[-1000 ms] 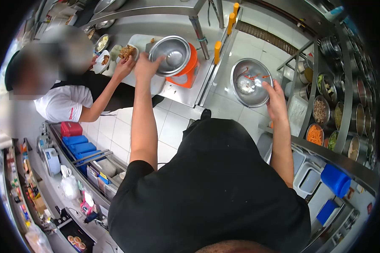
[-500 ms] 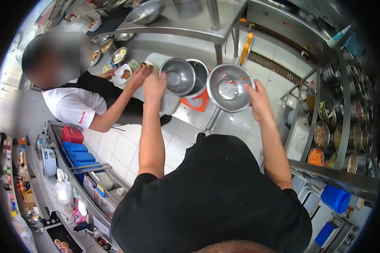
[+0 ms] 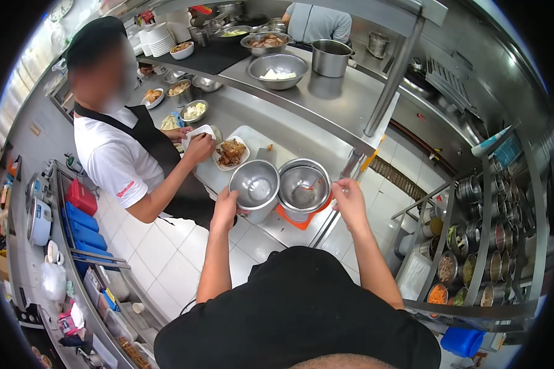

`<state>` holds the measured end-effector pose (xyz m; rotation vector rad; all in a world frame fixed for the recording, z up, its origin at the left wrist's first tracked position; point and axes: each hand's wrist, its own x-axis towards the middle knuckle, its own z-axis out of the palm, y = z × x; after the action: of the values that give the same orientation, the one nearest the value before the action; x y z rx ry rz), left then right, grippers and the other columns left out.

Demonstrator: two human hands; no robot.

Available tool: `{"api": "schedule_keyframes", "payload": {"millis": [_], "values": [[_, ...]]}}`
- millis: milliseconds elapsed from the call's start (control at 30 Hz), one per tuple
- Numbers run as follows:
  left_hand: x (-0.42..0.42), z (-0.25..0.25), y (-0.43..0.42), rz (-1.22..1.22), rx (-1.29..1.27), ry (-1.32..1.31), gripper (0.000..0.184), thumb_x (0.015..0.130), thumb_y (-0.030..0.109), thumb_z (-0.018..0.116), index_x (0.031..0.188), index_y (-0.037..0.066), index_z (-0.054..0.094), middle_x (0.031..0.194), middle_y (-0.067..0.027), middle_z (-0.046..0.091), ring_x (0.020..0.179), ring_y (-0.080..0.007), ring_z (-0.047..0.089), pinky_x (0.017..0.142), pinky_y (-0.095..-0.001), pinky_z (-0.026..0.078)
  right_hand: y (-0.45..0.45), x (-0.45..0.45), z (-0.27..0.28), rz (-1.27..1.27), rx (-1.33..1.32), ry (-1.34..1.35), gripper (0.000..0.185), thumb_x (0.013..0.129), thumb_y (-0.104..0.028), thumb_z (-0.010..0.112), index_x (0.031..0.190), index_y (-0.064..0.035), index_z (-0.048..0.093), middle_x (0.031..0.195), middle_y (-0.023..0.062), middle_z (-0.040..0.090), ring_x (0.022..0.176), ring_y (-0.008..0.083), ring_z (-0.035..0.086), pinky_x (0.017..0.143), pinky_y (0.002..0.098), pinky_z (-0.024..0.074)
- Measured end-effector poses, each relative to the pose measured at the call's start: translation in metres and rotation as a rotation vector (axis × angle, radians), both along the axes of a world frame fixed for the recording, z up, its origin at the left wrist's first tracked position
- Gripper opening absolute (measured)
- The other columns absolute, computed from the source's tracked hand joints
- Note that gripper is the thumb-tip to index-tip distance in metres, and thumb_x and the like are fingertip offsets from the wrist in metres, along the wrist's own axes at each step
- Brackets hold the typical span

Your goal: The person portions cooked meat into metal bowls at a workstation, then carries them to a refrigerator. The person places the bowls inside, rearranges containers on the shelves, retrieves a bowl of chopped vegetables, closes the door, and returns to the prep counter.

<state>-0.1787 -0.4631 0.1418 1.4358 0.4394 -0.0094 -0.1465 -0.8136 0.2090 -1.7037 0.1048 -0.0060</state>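
I count two bare hands nearest: the left hand (image 3: 224, 209) is curled closed on one metal bowl (image 3: 254, 184); the right hand (image 3: 351, 200) has bent fingers at the rim of a second bowl (image 3: 297, 195), though I can't tell whether it grips. Both bowls sit between the hands, the second above one orange stand (image 3: 301, 224). Beyond, a co-worker's sleeve (image 3: 125, 184) carries red lettering I can't read. Farthest, one tall pot (image 3: 328, 61).
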Motion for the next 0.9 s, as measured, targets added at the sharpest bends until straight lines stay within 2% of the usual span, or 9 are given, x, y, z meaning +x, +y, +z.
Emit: {"api": "schedule_keyframes", "payload": {"millis": [133,267,433,533,700,733,767,833,900], "values": [[-0.004,0.001,-0.013,-0.042,-0.117,-0.032,0.039,0.099,0.012,0.044,0.134,-0.003,0.053,0.113,-0.0145,0.069,0.092,-0.0235,0.073,0.067,-0.0381,0.065,0.004,-0.004,0.05,0.084,-0.277,-0.29,0.019,0.096,-0.02,0.071,0.098,-0.0015,0.067,0.085,0.0071,0.067,0.069,0.0119,0.064,0.063,0.0288,0.0526],[0.001,0.003,-0.009,-0.058,-0.141,-0.076,0.045,0.094,0.007,0.049,0.138,-0.001,0.05,0.111,-0.0105,0.068,0.088,-0.0217,0.072,0.068,-0.0355,0.063,0.06,0.041,0.163,0.162,-0.449,-0.812,0.019,0.095,-0.021,0.069,0.096,-0.0021,0.068,0.089,0.011,0.065,0.072,0.0241,0.063,0.067,0.0367,0.0511],[-0.019,0.038,-0.011,-0.049,-0.158,-0.144,0.054,0.09,0.011,0.056,0.143,0.001,0.05,0.111,-0.0058,0.065,0.085,-0.0123,0.066,0.065,-0.0229,0.052,0.143,0.214,0.246,0.264,-0.693,-0.754,0.041,0.096,-0.035,0.062,0.105,0.004,0.07,0.101,0.0183,0.074,0.087,0.0282,0.071,0.082,0.0385,0.054],[-0.033,-0.003,0.004,-0.065,-0.257,-0.063,0.05,0.092,0.02,0.062,0.138,0.002,0.056,0.107,-0.004,0.068,0.091,-0.0107,0.063,0.073,-0.0241,0.048,0.188,0.299,0.264,0.162,-1.054,-0.671,0.043,0.095,-0.031,0.061,0.109,0.0089,0.07,0.112,0.0231,0.073,0.098,0.0327,0.074,0.081,0.0443,0.0584],[-0.086,0.006,0.003,-0.115,-0.462,0.008,0.048,0.104,0.027,0.058,0.137,-0.007,0.056,0.125,-0.0123,0.067,0.113,-0.0167,0.062,0.099,-0.0306,0.047,0.194,0.418,0.232,0.337,-1.162,-0.472,0.043,0.092,-0.035,0.065,0.108,0.0042,0.072,0.107,0.0178,0.074,0.081,0.0317,0.075,0.062,0.0433,0.0615],[-0.096,0.008,0.008,-0.161,-0.474,0.028,0.053,0.106,0.029,0.057,0.143,-0.008,0.051,0.136,-0.0154,0.062,0.125,-0.0201,0.056,0.11,-0.0333,0.04,0.195,0.455,0.218,0.334,-1.127,-0.357,0.041,0.091,-0.035,0.065,0.107,0.0026,0.072,0.104,0.0151,0.074,0.077,0.0302,0.075,0.059,0.0425,0.0617],[-0.104,0.009,0.011,-0.143,-0.456,0.052,0.055,0.106,0.03,0.057,0.144,-0.008,0.049,0.138,-0.0156,0.061,0.126,-0.0201,0.055,0.11,-0.0333,0.04,0.196,0.493,0.203,0.265,-1.007,-0.146,0.039,0.092,-0.034,0.066,0.106,0.0013,0.072,0.102,0.012,0.073,0.073,0.0287,0.074,0.058,0.042,0.0617],[-0.115,0.013,0.015,-0.109,-0.412,0.07,0.055,0.106,0.032,0.058,0.142,-0.008,0.05,0.134,-0.015,0.063,0.122,-0.0192,0.057,0.106,-0.0326,0.043,0.189,0.551,0.19,0.446,-1.133,-0.112,0.033,0.096,-0.027,0.062,0.116,-0.0009,0.067,0.098,0.0103,0.072,0.068,0.0238,0.071,0.054,0.037,0.0608],[-0.12,0.016,0.018,-0.08,-0.361,0.052,0.05,0.106,0.033,0.058,0.136,-0.007,0.056,0.121,-0.0131,0.069,0.111,-0.0171,0.064,0.098,-0.0312,0.05,0.173,0.506,0.199,0.459,-1.081,-0.375,0.031,0.094,-0.026,0.07,0.113,-0.0011,0.069,0.094,0.0128,0.072,0.073,0.025,0.07,0.063,0.0386,0.0573]]}}
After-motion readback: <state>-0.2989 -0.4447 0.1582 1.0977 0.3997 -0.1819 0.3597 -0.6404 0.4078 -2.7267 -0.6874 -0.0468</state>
